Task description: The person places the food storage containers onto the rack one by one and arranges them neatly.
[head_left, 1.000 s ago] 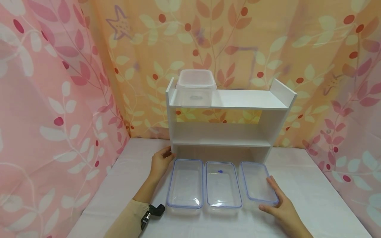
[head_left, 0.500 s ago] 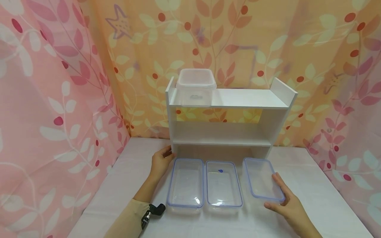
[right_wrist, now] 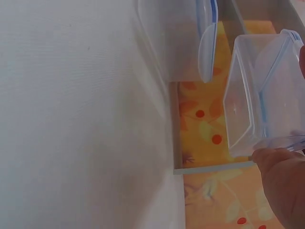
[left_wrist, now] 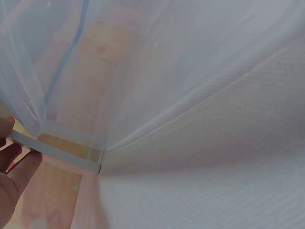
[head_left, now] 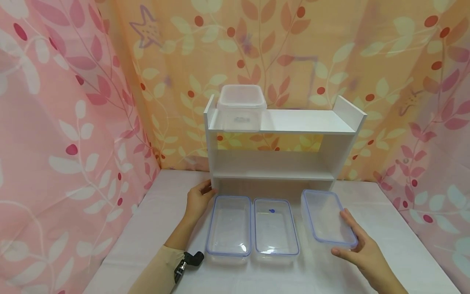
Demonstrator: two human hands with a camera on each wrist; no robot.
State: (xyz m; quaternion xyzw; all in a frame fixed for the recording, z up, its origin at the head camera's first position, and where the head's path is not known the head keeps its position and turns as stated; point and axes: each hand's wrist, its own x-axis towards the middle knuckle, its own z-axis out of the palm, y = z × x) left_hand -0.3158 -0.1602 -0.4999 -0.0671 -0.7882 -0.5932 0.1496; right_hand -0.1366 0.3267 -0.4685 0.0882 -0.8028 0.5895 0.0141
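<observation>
Gripping box (head_left: 328, 218) around its near right corner, with thumb and fingers of right hand (head_left: 367, 255). Pinching shelf (head_left: 273, 164) at its left side with left hand (head_left: 199, 201). As for box: looks light and fairly stiff, perhaps slippery on smooth walls, likely to crack if dropped; better held by both long walls than by one corner. Tilted, seemingly raised above table (head_left: 400, 228), right of middle box (head_left: 276, 232), before shelf's right end. Hard to make out: clear base against white. Cut off in both wrist views: part of each hand.
</observation>
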